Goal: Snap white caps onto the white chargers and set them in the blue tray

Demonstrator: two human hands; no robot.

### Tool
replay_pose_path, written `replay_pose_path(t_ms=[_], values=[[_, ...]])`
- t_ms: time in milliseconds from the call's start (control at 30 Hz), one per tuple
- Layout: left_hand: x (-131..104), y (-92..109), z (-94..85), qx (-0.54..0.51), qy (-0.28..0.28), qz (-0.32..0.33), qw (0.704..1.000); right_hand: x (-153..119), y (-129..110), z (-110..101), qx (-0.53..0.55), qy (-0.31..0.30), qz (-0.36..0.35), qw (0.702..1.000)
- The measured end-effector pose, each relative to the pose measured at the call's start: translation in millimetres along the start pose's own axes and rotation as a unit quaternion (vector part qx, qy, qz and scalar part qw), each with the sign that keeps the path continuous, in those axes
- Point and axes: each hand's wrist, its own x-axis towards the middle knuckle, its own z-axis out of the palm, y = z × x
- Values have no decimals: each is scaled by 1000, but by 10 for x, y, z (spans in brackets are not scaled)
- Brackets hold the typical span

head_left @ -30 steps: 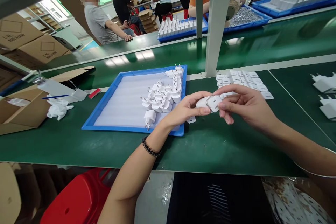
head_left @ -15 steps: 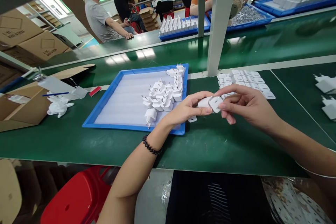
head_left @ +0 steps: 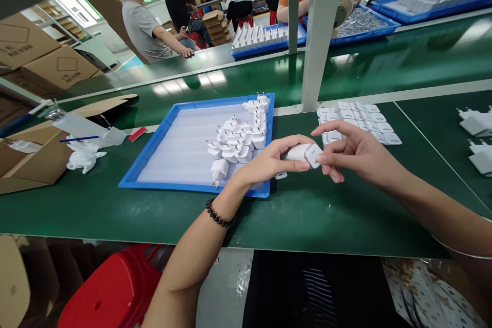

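My left hand (head_left: 269,161) is closed around a white plug adapter housing (head_left: 296,152), its thumb along the near side. At the housing's right end sits a white end cap (head_left: 313,155) with a small slot. My right hand (head_left: 357,156) pinches the cap's right edge low down with thumb and fingertips, its index finger raised clear. To the left, a blue tray (head_left: 149,185) holds several white plug adapters (head_left: 234,138) with metal pins. Behind my right hand lie rows of white end caps (head_left: 371,118), and a single cap (head_left: 281,176) lies below my left hand.
A grey post (head_left: 313,72) rises behind my hands. At the left stand an open cardboard box (head_left: 38,166) and crumpled white gloves (head_left: 84,156). More plug adapters (head_left: 478,123) lie far right. Co-workers sit beyond the green bench, near blue trays (head_left: 265,51). A red stool (head_left: 111,287) stands below.
My right index finger has lifted off the top of the end cap. The cap and housing are turned slightly, and the view has shifted a little.
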Motion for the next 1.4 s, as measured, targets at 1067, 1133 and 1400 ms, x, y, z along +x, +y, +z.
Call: replay_pose_path(t_ms=[1067, 1133, 1400], values=[[30, -98, 21, -18, -37, -6, 999, 19, 22, -12, -33, -15, 9, 999], [26, -90, 32, -11, -37, -12, 999, 17, 28, -2, -38, -15, 6, 999], [57, -169, 93, 64, -18, 27, 997, -6, 83, 69, -66, -22, -6, 998]])
